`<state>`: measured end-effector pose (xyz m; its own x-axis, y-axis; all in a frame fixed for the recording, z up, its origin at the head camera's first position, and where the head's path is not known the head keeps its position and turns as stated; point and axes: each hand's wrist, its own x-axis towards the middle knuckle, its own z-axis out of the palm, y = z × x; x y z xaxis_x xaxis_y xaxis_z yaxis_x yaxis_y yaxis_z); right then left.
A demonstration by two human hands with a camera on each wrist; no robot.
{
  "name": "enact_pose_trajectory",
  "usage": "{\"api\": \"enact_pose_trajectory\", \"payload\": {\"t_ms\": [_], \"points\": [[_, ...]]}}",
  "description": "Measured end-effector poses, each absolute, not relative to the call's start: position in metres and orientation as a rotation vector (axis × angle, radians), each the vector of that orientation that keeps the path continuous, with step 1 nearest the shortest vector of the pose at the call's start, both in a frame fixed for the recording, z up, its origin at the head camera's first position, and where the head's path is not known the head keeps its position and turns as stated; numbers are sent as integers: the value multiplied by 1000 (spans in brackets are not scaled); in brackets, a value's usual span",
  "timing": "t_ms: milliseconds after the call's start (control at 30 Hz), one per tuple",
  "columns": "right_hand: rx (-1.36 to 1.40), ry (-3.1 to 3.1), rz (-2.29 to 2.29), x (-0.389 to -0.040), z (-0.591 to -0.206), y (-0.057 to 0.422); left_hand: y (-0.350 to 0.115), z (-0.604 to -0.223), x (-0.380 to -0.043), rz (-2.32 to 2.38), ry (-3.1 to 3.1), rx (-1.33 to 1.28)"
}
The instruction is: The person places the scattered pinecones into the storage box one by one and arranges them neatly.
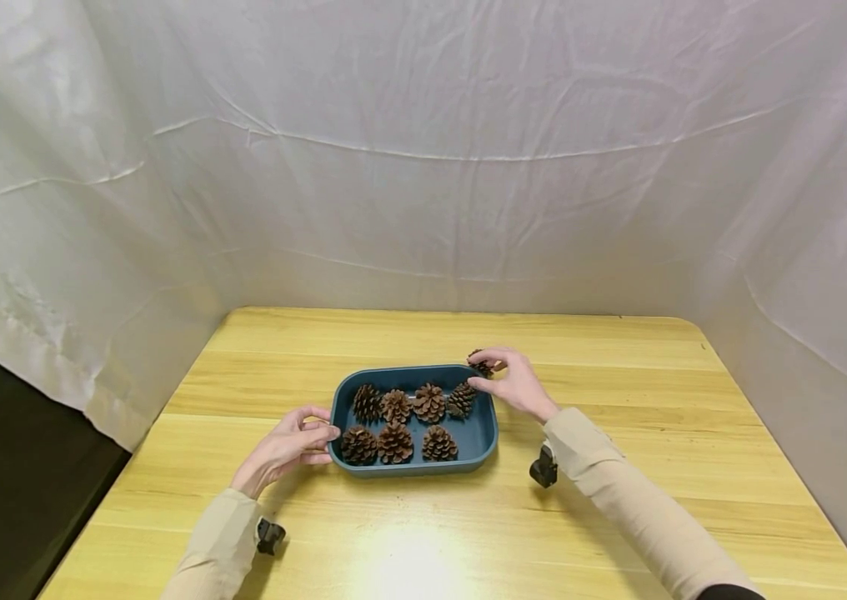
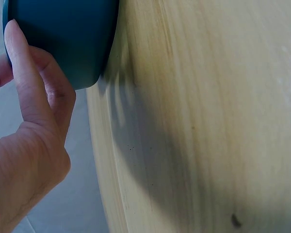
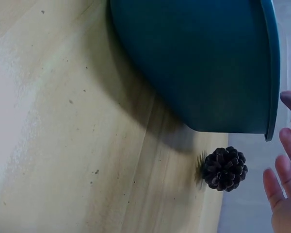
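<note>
A dark blue rectangular tray (image 1: 478, 440) holds several brown pine cones in two loose rows, among them a pine cone (image 1: 429, 403) in the back row. My left hand (image 1: 290, 443) grips the tray's left end, thumb at the rim and fingers against the outer wall. Over the far right corner reaches my right hand (image 1: 511, 383), its fingers spread. Beyond that corner a lone pine cone (image 3: 224, 169) sits on the table outside the tray. In the right wrist view a gap separates it from the right fingers (image 3: 286, 174); the head view shows it partly behind them.
The wooden table (image 1: 603, 517) has light yellow planks and small dark specks. A pale cloth curtain (image 1: 453, 192) hangs behind and on both sides. Dark material (image 1: 11, 467) shows beyond the left edge. Each wrist wears a small black camera (image 1: 543, 468).
</note>
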<state>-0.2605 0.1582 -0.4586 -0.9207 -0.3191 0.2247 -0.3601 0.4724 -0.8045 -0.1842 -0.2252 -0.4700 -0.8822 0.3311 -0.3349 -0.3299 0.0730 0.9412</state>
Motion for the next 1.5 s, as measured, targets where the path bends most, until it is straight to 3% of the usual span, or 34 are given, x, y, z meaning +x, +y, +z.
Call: {"api": "enact_pose_trajectory", "payload": {"t_ms": [1067,1500], "points": [[269,-2584,1613,-274,-484,180,-224,-468,-182,1876,1868,28],[360,-2697,1596,-275,-494,187,-224,-469,-183,1883,1861,-6]]}}
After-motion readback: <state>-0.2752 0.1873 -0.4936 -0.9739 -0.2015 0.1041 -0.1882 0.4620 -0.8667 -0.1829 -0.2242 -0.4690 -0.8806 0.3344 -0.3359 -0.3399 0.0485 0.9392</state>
